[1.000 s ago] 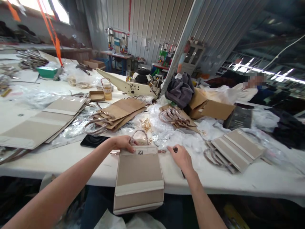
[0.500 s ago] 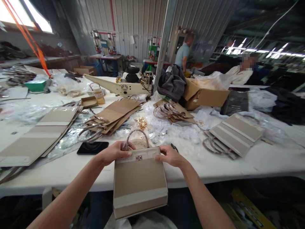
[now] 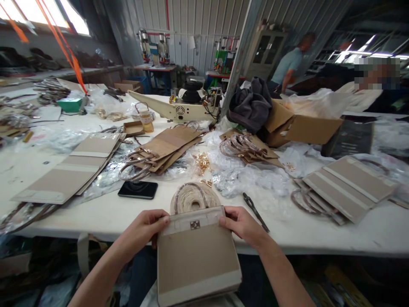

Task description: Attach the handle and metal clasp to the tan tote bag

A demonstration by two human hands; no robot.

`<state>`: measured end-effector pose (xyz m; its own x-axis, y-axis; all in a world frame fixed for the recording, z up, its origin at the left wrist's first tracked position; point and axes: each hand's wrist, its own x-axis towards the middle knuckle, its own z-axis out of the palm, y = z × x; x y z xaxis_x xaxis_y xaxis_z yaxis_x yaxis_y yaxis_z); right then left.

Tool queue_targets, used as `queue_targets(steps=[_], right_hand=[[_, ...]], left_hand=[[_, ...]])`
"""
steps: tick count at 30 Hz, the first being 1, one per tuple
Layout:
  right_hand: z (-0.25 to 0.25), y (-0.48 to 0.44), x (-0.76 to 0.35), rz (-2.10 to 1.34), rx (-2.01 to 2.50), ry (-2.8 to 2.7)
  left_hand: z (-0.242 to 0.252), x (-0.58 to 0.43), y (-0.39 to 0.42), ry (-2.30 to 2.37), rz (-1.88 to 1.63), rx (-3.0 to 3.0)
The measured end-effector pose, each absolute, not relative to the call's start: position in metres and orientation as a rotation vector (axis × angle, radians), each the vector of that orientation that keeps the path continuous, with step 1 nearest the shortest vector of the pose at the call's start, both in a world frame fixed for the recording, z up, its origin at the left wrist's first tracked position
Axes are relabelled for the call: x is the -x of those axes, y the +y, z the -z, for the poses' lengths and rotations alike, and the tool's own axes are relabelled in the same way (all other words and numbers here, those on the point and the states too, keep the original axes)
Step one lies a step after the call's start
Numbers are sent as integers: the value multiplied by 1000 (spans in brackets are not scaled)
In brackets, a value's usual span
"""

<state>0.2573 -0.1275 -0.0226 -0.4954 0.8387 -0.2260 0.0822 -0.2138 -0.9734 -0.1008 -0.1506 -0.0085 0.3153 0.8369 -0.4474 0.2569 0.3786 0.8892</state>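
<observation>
As the bench [image 3: 102, 213] is read from left to right, a dark smartphone [image 3: 137, 190] is entered first, laid flat beyond the left forearm. Left hand [image 3: 147, 227]: the upper left corner of a beige handbag [image 3: 198, 260] is pinched between thumb and fingers. Handbag: held directly between both hands at the bench's near edge; its longer axis, apparently, is directed from the bench toward the wearer's body; the metal plate [image 3: 194, 224] is centred near the top edge. Tape roll [image 3: 193, 196]: set just behind that edge. Right hand [image 3: 241, 224]: the opposite corner is pinched likewise, neither hand being nearer. Slim dark hand tool [image 3: 255, 212]: laid just beside the right hand, ungrasped.
</observation>
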Motion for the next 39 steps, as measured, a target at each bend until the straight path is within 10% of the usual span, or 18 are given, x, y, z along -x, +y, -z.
queue_targets(steps=[18,39], right_hand=[[47,-68,-242,-880,1667,-1989],[72,-53,-245,-1115,1572,-1773]], left_hand=[[69,82,-98,1587,-820,-1509],[90,71,-96,1628,-965,-1614]])
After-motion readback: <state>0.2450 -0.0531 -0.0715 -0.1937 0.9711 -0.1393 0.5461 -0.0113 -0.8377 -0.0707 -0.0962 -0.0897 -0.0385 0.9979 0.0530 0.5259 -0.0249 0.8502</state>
